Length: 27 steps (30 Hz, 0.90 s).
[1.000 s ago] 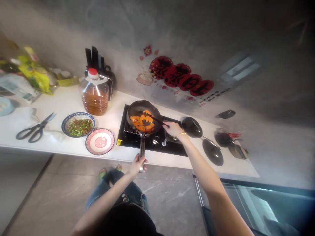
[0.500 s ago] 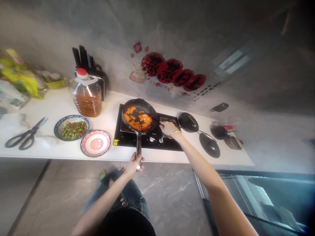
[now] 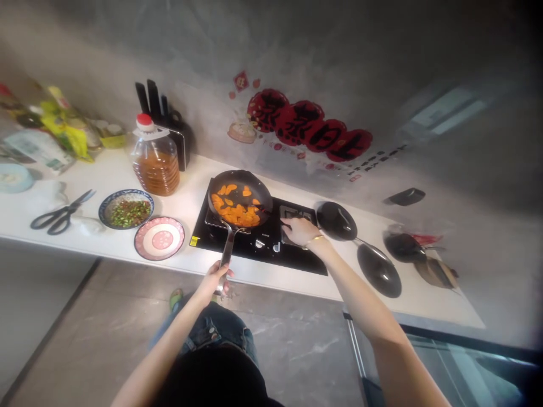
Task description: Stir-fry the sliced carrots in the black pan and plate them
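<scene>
My left hand (image 3: 215, 280) is closed around the metal handle of a dark frying pan (image 3: 237, 180), which sits over the left part of the black cooktop (image 3: 254, 257). Orange slices of food (image 3: 240, 216) lie in the pan, mostly bunched along its near side. Fingers of my right hand (image 3: 302, 230) are wrapped on the handle of a dark spatula (image 3: 285, 223) just right of the pan's rim. Its far end reaches into the pan and is hard to make out against the dark surface.
Left of the cooktop are a pink plate (image 3: 143, 238), a bowl of chopped greens (image 3: 131, 213), scissors (image 3: 59, 219), an oil jug (image 3: 156, 169) and a knife block (image 3: 178, 135). To the right lie a lidded pan (image 3: 337, 220) and a dark lid (image 3: 379, 270).
The orange slices have shifted within the pan, with more spread along the near side. My right hand and the spatula have drawn slightly right. The whole view has turned a little.
</scene>
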Available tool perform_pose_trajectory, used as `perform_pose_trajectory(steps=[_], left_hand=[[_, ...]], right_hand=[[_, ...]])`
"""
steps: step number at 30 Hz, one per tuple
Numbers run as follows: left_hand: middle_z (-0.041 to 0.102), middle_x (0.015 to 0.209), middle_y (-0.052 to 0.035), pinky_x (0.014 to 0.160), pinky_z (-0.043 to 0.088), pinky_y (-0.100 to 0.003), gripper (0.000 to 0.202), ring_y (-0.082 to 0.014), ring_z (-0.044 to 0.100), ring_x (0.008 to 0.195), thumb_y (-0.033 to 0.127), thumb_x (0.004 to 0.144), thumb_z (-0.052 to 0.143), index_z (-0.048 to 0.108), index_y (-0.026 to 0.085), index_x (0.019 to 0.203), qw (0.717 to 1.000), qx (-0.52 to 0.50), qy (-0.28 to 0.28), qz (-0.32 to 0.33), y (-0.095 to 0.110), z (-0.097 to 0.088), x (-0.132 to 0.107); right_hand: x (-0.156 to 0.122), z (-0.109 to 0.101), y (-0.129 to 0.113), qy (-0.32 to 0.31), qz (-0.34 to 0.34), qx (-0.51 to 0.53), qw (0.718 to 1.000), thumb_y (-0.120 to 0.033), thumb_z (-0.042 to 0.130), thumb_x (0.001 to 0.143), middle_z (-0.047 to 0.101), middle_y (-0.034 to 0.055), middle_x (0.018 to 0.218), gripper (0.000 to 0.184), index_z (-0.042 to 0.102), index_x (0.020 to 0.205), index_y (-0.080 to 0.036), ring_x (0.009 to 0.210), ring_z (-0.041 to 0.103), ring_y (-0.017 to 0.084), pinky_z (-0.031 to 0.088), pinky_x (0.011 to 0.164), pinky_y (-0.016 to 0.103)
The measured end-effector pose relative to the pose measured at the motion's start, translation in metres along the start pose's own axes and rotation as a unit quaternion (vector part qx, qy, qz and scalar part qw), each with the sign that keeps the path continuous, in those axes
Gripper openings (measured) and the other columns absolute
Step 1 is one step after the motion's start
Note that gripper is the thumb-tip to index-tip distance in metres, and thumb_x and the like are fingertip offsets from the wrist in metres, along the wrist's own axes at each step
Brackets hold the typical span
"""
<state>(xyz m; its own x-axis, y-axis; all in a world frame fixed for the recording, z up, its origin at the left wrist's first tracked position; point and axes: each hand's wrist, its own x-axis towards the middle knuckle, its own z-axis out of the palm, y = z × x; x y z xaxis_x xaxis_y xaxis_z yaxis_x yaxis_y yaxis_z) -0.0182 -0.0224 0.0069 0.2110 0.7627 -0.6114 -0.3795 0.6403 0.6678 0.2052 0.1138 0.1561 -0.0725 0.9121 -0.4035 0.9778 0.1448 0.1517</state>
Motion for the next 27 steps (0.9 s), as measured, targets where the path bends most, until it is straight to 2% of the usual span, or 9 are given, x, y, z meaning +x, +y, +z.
perform_pose_trajectory(steps=[3,6,9,11,14,17,21,24,27], left_hand=[[0.062,0.077,0.0005,0.033,0.034,-0.021,0.035,-0.0058,0.046,0.035,0.040,0.080,0.061,0.054,0.017,0.106,1.000,0.006,0.011,0.015,-0.002,0.001,0.000],[0.063,0.078,-0.0001,0.033,0.032,-0.020,0.038,-0.0050,0.046,0.035,0.043,0.079,0.062,0.055,0.017,0.105,0.999,0.016,0.024,0.030,-0.004,0.002,-0.001],[0.064,0.081,-0.0006,0.032,0.032,-0.019,0.039,-0.0051,0.048,0.037,0.048,0.077,0.063,0.054,0.018,0.101,0.998,0.042,0.041,0.037,-0.004,0.003,-0.002],[0.065,0.082,-0.0006,0.033,0.033,-0.019,0.039,-0.0052,0.049,0.037,0.050,0.075,0.064,0.051,0.018,0.093,0.995,0.068,0.052,0.048,-0.004,0.004,-0.002],[0.064,0.082,0.0001,0.033,0.034,-0.019,0.038,-0.0049,0.049,0.037,0.052,0.074,0.063,0.047,0.019,0.086,0.991,0.096,0.062,0.064,-0.005,0.005,-0.001],[0.064,0.081,0.0009,0.033,0.035,-0.019,0.038,-0.0052,0.050,0.037,0.050,0.075,0.062,0.046,0.020,0.089,0.990,0.097,0.065,0.073,-0.006,0.005,0.000],[0.065,0.082,-0.0001,0.034,0.037,-0.019,0.043,-0.0074,0.053,0.040,0.050,0.076,0.062,0.045,0.020,0.101,0.990,0.095,0.072,0.068,-0.006,0.005,0.000],[0.063,0.073,0.0009,0.031,0.033,-0.020,0.046,-0.0073,0.049,0.036,0.055,0.077,0.059,0.048,0.018,0.102,0.993,0.099,0.050,0.038,-0.007,0.005,-0.001],[0.052,0.059,0.0067,0.030,0.027,-0.018,0.051,-0.0051,0.040,0.032,0.058,0.076,0.059,0.051,0.016,0.103,0.995,0.082,0.043,0.036,-0.008,0.005,-0.001]], right_hand=[[-0.020,-0.014,0.007,-0.016,-0.064,-0.034,0.997,-0.029,0.045,0.094,0.067,0.0075,0.123,0.041,0.060,0.132,-0.027,0.110,0.064,0.026,0.049,0.094,0.035],[-0.030,-0.009,-0.009,0.002,-0.106,-0.094,0.990,-0.030,0.042,0.096,0.071,0.0105,0.113,0.043,0.053,0.138,-0.029,0.100,0.068,0.027,0.052,0.083,0.037],[-0.017,0.013,-0.036,0.025,-0.103,-0.096,0.990,-0.028,0.034,0.099,0.072,0.0163,0.101,0.048,0.041,0.146,-0.020,0.092,0.070,0.026,0.053,0.075,0.035],[-0.001,0.027,-0.045,0.031,-0.084,-0.071,0.993,-0.027,0.032,0.099,0.071,0.0186,0.099,0.049,0.038,0.146,-0.013,0.093,0.069,0.027,0.053,0.074,0.034],[0.017,0.033,-0.033,0.030,-0.050,-0.025,0.998,-0.028,0.033,0.099,0.071,0.0184,0.104,0.047,0.044,0.142,-0.012,0.096,0.069,0.027,0.053,0.077,0.035],[0.009,0.016,0.002,0.020,-0.051,0.013,0.998,-0.029,0.036,0.098,0.070,0.0135,0.114,0.044,0.055,0.136,-0.019,0.102,0.068,0.026,0.051,0.086,0.035],[-0.026,-0.027,0.041,0.003,-0.072,0.021,0.997,-0.031,0.044,0.093,0.071,0.0048,0.114,0.040,0.065,0.127,-0.027,0.104,0.067,0.024,0.050,0.093,0.034],[-0.039,-0.045,0.041,-0.029,-0.074,-0.010,0.997,-0.032,0.049,0.089,0.073,0.0036,0.109,0.039,0.066,0.125,-0.030,0.104,0.067,0.025,0.051,0.091,0.035],[-0.027,-0.035,0.022,-0.012,-0.063,-0.036,0.997,-0.030,0.048,0.090,0.070,0.0056,0.117,0.039,0.066,0.125,-0.029,0.109,0.064,0.027,0.050,0.093,0.038]])
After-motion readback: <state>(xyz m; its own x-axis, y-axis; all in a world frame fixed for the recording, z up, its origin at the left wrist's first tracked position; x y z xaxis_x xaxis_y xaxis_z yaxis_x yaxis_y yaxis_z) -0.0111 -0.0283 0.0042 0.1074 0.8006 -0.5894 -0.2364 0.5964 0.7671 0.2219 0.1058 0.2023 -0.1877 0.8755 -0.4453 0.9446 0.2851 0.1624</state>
